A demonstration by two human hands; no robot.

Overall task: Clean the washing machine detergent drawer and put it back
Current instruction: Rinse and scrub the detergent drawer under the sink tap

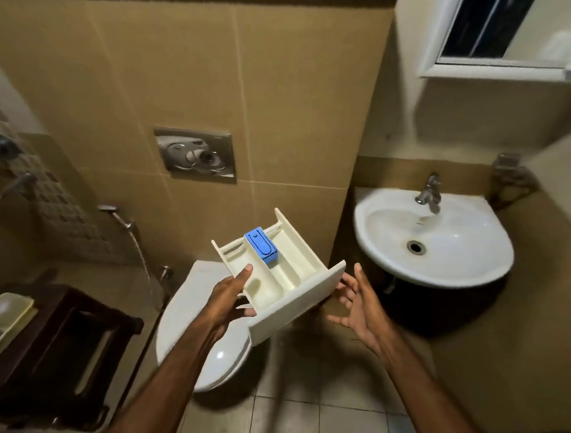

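- The detergent drawer (284, 276), cream-white plastic, is held in the air above the closed toilet lid (205, 338), tilted, with its flat front panel (301, 303) turned toward the camera.
- A blue insert (261, 246) sits in the drawer's middle compartment, toward the back end; the compartments on either side of it show bare plastic.
- The left hand (228, 299) grips the drawer's left side wall: the thumb lies over the top edge, the fingers curl underneath.
- The right hand (359, 303) is spread, fingers straight and apart, just beside the right end of the front panel; whether the fingertips touch the panel cannot be told.
- The two hands are apart, one on each side of the drawer.
- To the right, a white corner washbasin (440, 267) with a chrome tap (429, 190) is mounted on the wall, well apart from the drawer.
- A chrome flush plate (195, 153) is set in the beige tiles behind the toilet, and a hand sprayer (118, 216) with its hose hangs to the left.
- At far left a dark wooden stool (66, 337) carries a pale yellow tray (0, 324).
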